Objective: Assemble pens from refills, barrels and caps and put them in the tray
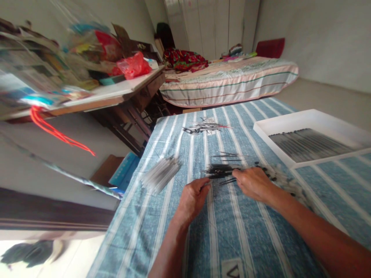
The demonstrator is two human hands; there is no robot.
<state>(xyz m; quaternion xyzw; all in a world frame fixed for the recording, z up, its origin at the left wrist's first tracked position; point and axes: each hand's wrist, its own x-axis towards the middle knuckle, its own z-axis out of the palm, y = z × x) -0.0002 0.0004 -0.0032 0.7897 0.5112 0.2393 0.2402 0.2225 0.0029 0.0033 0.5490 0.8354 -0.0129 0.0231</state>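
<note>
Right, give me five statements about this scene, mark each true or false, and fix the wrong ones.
1. The white tray holds slim dark rods. True.
2. The left hand and the right hand are both next to the pile of black rods. True.
3. The bundle of pale tubes lies right of the right hand. False: the bundle of pale tubes lies left of both hands.
4. The striped cloth is blue and white. True.
5. The red plastic bag is in the white tray. False: the red plastic bag is on the desk.
</note>
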